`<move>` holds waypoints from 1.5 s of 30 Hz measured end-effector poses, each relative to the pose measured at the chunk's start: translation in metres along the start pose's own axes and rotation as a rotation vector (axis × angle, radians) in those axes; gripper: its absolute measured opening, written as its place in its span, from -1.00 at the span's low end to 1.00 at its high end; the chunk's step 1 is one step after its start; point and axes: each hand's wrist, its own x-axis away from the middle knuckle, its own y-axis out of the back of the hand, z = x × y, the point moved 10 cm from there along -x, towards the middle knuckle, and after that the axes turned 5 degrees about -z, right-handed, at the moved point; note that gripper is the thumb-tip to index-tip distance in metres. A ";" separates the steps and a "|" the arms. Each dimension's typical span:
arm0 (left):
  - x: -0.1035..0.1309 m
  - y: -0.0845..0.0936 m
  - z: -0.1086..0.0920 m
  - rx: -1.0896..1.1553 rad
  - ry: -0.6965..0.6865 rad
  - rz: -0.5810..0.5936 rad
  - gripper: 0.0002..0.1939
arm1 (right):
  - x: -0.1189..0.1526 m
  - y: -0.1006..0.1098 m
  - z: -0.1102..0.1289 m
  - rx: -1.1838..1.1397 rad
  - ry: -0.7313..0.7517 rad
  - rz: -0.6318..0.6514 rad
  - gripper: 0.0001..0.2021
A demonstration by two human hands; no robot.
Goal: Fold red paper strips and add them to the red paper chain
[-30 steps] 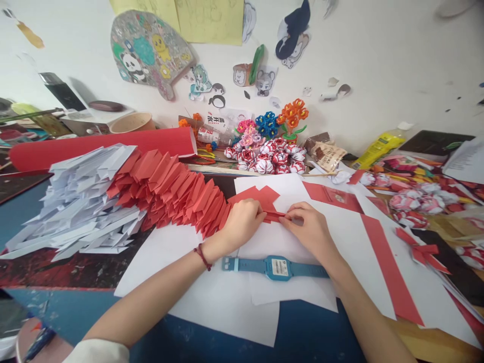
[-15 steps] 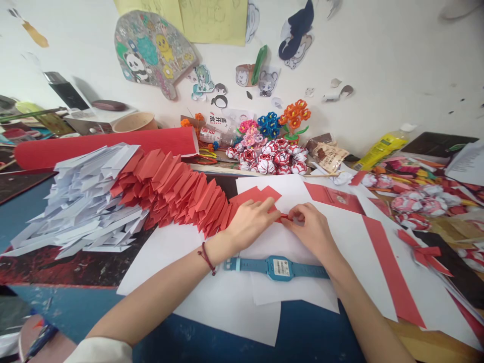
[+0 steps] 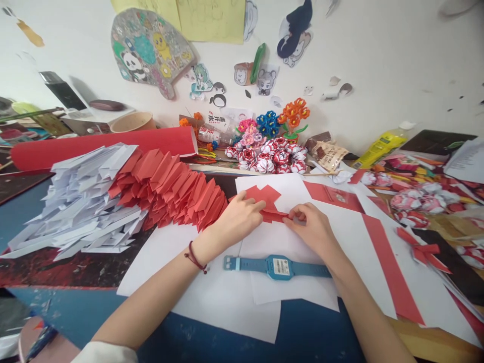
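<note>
A narrow red paper piece [image 3: 275,215] lies over the white sheets, between my two hands. My right hand [image 3: 310,224] pinches its right end between thumb and finger. My left hand [image 3: 239,217] rests at its left end with curled fingers; the fingertips' contact with the paper is partly hidden. Flat red paper pieces [image 3: 266,195] lie just behind. Left of my left hand runs a dense row of folded red papers [image 3: 166,186], joined by a heap of folded white papers [image 3: 91,196]. A blue watch [image 3: 280,267] lies face up in front of my hands.
A red roll [image 3: 102,146] lies behind the folded papers. Red-and-white paper flowers [image 3: 280,157] and crocheted flowers [image 3: 294,117] stand at the back. To the right are a yellow bottle [image 3: 383,145], a red strip [image 3: 393,269] and a red paper bow [image 3: 423,249].
My left hand has moved left along the red piece, uncovering more of it and the flat red papers behind. My right hand stays at the right end.
</note>
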 end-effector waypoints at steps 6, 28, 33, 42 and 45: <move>-0.004 0.008 0.006 -0.032 0.071 -0.112 -0.72 | 0.000 0.000 -0.001 -0.010 0.003 -0.003 -0.87; -0.023 -0.027 0.020 0.222 0.294 -0.094 -0.74 | 0.000 -0.015 0.028 -0.062 0.175 0.070 -0.91; -0.024 -0.023 0.015 0.385 0.256 -0.062 -0.77 | 0.002 -0.009 0.031 -0.131 0.156 0.050 -0.89; -0.022 -0.024 0.017 0.451 0.249 -0.068 -0.78 | 0.002 0.002 0.019 -0.187 0.015 0.027 -0.86; -0.021 -0.026 0.018 0.499 0.227 -0.074 -0.79 | 0.002 0.002 0.019 -0.198 0.026 0.031 -0.87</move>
